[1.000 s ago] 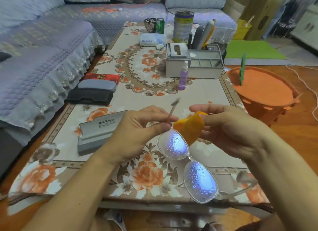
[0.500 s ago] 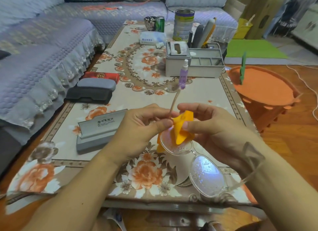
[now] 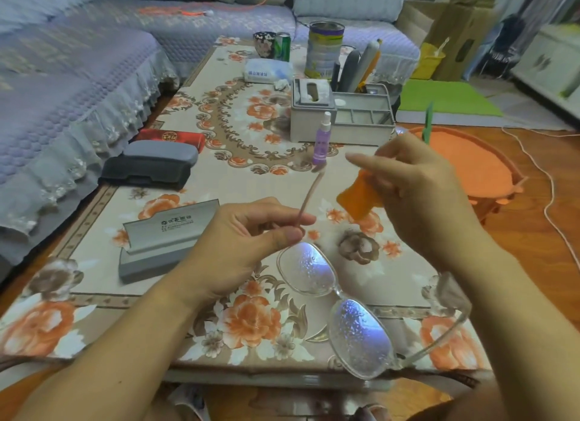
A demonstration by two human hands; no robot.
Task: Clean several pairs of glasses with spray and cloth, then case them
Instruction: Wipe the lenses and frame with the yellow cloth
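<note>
Our left hand (image 3: 251,232) pinches the glasses (image 3: 332,298) at the hinge end of one temple arm, thumb and forefinger curled round it, so the clear frame hangs in the air over the near edge of the bench (image 3: 219,182) with the pinched arm sticking up and away from us. Both lenses carry fine droplets of spray, so we judge the wiping step is in hand and barely begun. To the right of the glasses and a little above them, our right hand (image 3: 417,185) holds the orange cloth (image 3: 359,197), fingers curled round its upper part while the loose end hangs free, apart from the lenses. We reckon the frame is light, thin and easily bent, and the wet lenses slippery, so the hold belongs on the frame edge or bridge, with the soft cloth folded over both faces of a lens. Left of the glasses on the bench lies an open grey case (image 3: 163,241); beyond it sit a closed dark case (image 3: 150,166) and then a red case (image 3: 171,138). Farther from the glasses stands the purple spray bottle (image 3: 322,141), just in front of a grey organiser (image 3: 342,116).
</note>
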